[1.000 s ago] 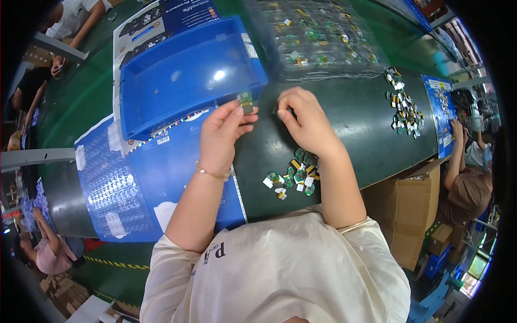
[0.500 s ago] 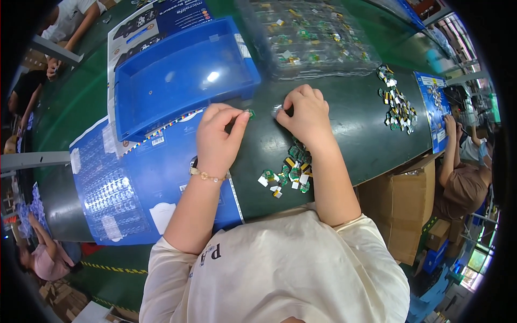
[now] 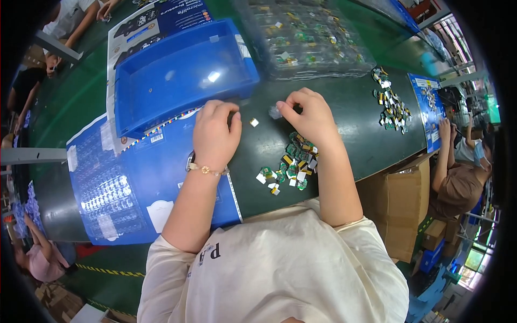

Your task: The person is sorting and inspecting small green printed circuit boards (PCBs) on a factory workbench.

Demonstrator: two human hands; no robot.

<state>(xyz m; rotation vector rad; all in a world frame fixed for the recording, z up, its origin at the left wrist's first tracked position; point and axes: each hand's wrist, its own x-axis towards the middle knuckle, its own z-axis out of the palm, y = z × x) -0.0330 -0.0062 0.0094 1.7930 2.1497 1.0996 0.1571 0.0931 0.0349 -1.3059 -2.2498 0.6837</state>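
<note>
Dark green workbench (image 3: 355, 129) separates a near heap of circuit boards (image 3: 291, 169) from a farther heap (image 3: 396, 110); its near edge passes a cardboard box (image 3: 396, 210). Printed blue sheets (image 3: 169, 175), under and beside the blue plastic bin (image 3: 183, 64), bear lettering, product pictures and a barcode. One tiny piece lies in the bin; stacked clear trays (image 3: 318, 46) hold many boards. Between the hands, a small white-and-amber electronic module (image 3: 254, 123) rests on the bench. The left hand (image 3: 216, 132) has its thumb parted from curled fingers. The right hand (image 3: 311, 114) curls thumb and forefinger near together beside clear plastic (image 3: 274, 113); whether it is pinched, I cannot tell.
</note>
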